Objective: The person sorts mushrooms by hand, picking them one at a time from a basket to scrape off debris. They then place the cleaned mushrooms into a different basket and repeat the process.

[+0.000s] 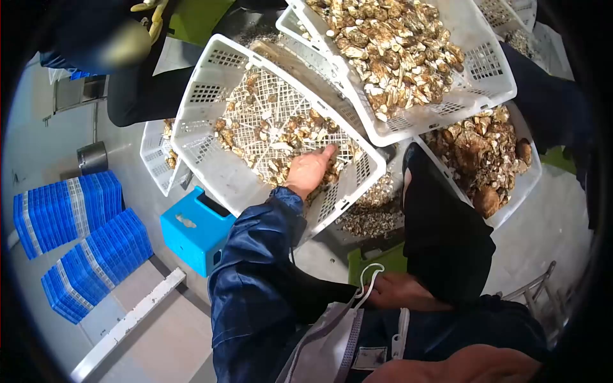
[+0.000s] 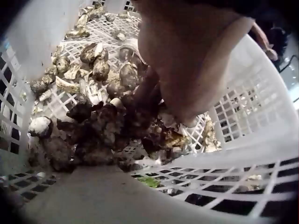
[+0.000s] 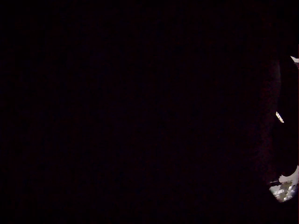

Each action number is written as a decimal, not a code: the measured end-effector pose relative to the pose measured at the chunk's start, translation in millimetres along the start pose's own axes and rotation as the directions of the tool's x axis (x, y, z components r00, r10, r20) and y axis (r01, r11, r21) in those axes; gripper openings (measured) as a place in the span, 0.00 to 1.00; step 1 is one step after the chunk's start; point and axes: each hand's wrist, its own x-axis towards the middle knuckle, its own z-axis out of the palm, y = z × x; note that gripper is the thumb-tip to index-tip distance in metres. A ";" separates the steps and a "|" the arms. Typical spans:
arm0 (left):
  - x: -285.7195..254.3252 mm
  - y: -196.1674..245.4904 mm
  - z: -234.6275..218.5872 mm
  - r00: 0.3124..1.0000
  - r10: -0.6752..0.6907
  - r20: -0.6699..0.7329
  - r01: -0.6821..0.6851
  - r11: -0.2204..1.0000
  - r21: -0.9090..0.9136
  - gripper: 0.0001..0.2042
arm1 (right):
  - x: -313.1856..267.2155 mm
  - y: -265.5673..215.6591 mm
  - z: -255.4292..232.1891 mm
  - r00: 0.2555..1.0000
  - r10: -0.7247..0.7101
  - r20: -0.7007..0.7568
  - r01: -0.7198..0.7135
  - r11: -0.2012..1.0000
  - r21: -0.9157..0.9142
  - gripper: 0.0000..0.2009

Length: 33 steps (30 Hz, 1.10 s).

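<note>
The left hand (image 1: 308, 171), extended from a dark blue sleeve (image 1: 255, 236), is lowered into a white slatted basket (image 1: 195, 143). Brown-and-pale mushroom-like pieces (image 1: 227, 135) are scattered over the basket's lattice floor and are touched by the hand near the basket's right end. Its fingers are partly hidden among the pieces; whether anything is pinched cannot be told. In the left wrist view, a dark clump of the pieces is seen directly beneath the hand.

The right hand (image 1: 402, 290) is held low, close to the body and beside a dark-clothed leg (image 1: 444, 236); how its fingers lie cannot be told, and its wrist view is almost wholly black.

A fuller white basket (image 1: 391, 131), heaped with similar pieces, is set just beyond, and another basket (image 1: 520, 195) with large brown lumps (image 1: 486, 201) is placed to the right. Small pale fragments (image 1: 370, 220) are strewn below. At the left, a bright blue stool (image 1: 195, 230) and stacked blue crates (image 1: 96, 265) are seen.
</note>
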 end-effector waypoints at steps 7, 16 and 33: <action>-57.7 -10.6 -22.3 0.914 -0.383 -0.132 0.252 0.793 -0.554 0.16 | 1.8 -6.8 -2.2 1.000 -0.014 -0.012 0.012 0.990 -0.142 0.08; -141.0 -68.8 -3.0 0.719 -0.644 0.261 0.548 0.294 -0.783 0.10 | 2.4 -21.0 5.7 0.999 0.026 -0.036 -0.030 0.995 -0.098 0.06; -81.2 -49.7 31.6 0.783 -0.556 0.278 0.619 0.654 -0.435 0.25 | 0.3 -1.0 -11.0 0.985 0.026 0.173 -0.030 0.999 0.018 0.13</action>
